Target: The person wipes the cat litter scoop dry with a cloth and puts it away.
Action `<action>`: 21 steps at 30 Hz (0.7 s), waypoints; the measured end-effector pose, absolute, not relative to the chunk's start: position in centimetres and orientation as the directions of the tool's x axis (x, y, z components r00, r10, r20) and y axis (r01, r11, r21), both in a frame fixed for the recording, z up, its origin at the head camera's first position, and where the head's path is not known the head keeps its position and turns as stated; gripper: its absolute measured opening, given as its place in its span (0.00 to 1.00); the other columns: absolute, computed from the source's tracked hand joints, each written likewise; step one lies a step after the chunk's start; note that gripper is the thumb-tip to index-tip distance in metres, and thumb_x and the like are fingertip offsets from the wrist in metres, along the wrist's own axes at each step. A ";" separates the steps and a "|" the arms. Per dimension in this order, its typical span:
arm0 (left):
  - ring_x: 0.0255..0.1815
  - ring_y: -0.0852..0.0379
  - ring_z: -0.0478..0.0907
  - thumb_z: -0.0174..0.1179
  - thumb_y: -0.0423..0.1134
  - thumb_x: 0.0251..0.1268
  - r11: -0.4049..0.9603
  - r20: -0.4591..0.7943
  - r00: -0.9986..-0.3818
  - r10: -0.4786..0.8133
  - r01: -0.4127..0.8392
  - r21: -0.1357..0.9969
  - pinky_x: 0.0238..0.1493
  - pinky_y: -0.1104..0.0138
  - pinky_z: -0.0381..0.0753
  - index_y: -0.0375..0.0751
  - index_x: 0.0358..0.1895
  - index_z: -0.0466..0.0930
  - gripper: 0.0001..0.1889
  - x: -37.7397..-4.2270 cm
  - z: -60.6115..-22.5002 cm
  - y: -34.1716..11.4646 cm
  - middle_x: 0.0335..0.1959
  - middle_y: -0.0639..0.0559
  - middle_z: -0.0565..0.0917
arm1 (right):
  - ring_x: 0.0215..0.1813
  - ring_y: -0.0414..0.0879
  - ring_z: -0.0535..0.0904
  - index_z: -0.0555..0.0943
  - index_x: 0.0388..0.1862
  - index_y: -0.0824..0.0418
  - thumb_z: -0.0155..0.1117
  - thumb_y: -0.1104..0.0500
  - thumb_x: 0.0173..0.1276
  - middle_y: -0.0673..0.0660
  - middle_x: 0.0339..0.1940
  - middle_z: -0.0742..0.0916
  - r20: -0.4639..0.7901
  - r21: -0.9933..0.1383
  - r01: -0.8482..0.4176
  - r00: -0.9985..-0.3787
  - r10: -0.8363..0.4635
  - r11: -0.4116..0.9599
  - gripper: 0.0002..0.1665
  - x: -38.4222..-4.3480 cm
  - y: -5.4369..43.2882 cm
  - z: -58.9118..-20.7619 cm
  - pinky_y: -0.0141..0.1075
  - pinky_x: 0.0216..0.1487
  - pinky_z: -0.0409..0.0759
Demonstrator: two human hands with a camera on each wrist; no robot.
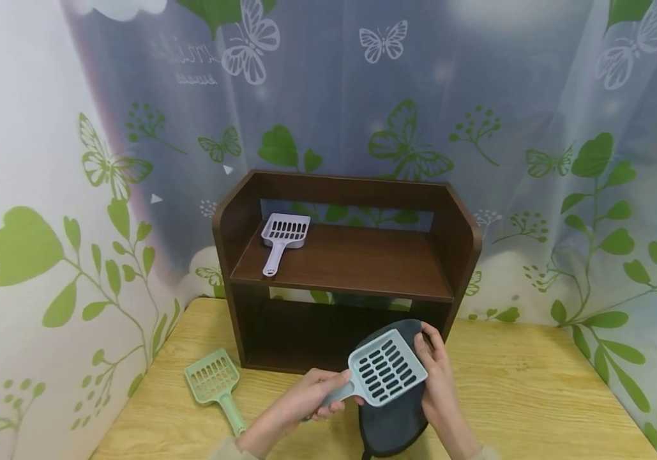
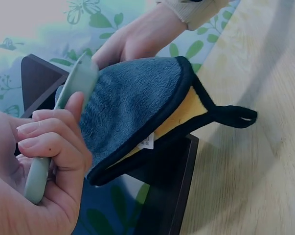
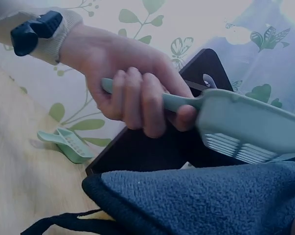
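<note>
My left hand [image 1: 312, 397] grips the handle of a pale blue-green litter scoop [image 1: 358, 384], its slotted head pointing right and up. Behind the scoop hangs a dark blue-grey folded cleaning cloth [image 1: 394, 425], held by my right hand [image 1: 437, 374] near its upper edge. In the left wrist view the cloth [image 2: 132, 98] shows black edging, a yellow inner side and a hanging loop [image 2: 235, 116]. The scoop head [image 3: 250, 120] lies close against the cloth in the right wrist view; whether they touch is unclear. Part of my right hand's fingers is hidden behind the cloth.
A dark brown two-level shelf [image 1: 362, 259] stands at the back of the wooden table [image 1: 535, 396]. On its upper board lies a pale lilac scoop [image 1: 275, 255]. A green scoop [image 1: 230, 412] rests on the table at left. A patterned curtain [image 1: 328, 76] hangs behind.
</note>
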State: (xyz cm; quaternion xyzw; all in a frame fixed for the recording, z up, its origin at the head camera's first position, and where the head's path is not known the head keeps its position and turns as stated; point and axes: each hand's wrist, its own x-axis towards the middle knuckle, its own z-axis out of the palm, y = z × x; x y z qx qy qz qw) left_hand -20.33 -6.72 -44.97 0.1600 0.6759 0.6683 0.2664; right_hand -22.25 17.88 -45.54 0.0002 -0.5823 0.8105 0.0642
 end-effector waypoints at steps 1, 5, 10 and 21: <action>0.15 0.66 0.57 0.49 0.54 0.80 0.064 -0.148 -0.800 0.582 -0.136 0.989 0.16 0.75 0.55 0.32 0.50 0.85 0.26 -20.3 -45.0 -6.7 0.21 0.55 0.74 | 0.48 0.33 0.77 0.74 0.57 0.43 0.50 0.55 0.83 0.40 0.46 0.82 0.087 -0.943 -0.114 -0.991 0.100 -0.313 0.10 -22.4 18.0 -45.5 0.26 0.48 0.76; 0.15 0.66 0.58 0.50 0.53 0.80 0.083 -0.141 -0.797 0.587 -0.113 0.990 0.16 0.74 0.55 0.34 0.51 0.85 0.25 -20.2 -45.1 -6.6 0.23 0.54 0.78 | 0.48 0.33 0.78 0.74 0.57 0.43 0.51 0.55 0.83 0.40 0.46 0.83 0.089 -0.941 -0.112 -0.992 0.085 -0.320 0.10 -22.6 18.3 -45.4 0.26 0.47 0.77; 0.15 0.67 0.58 0.52 0.52 0.79 0.071 -0.148 -0.837 0.526 -0.130 0.989 0.16 0.75 0.55 0.30 0.48 0.85 0.25 -20.4 -45.3 -6.6 0.19 0.56 0.74 | 0.50 0.33 0.77 0.73 0.57 0.43 0.53 0.53 0.82 0.39 0.47 0.82 0.030 -0.957 -0.057 -0.994 0.101 -0.285 0.09 -22.5 18.2 -45.6 0.25 0.49 0.76; 0.14 0.68 0.58 0.52 0.51 0.78 0.027 -0.146 -0.886 0.441 -0.149 0.988 0.15 0.77 0.55 0.28 0.49 0.83 0.25 -21.1 -45.4 -7.0 0.17 0.57 0.72 | 0.53 0.34 0.79 0.63 0.71 0.54 0.53 0.45 0.81 0.42 0.52 0.81 -0.132 -0.950 0.109 -0.989 0.061 -0.291 0.28 -21.0 18.7 -46.0 0.30 0.52 0.79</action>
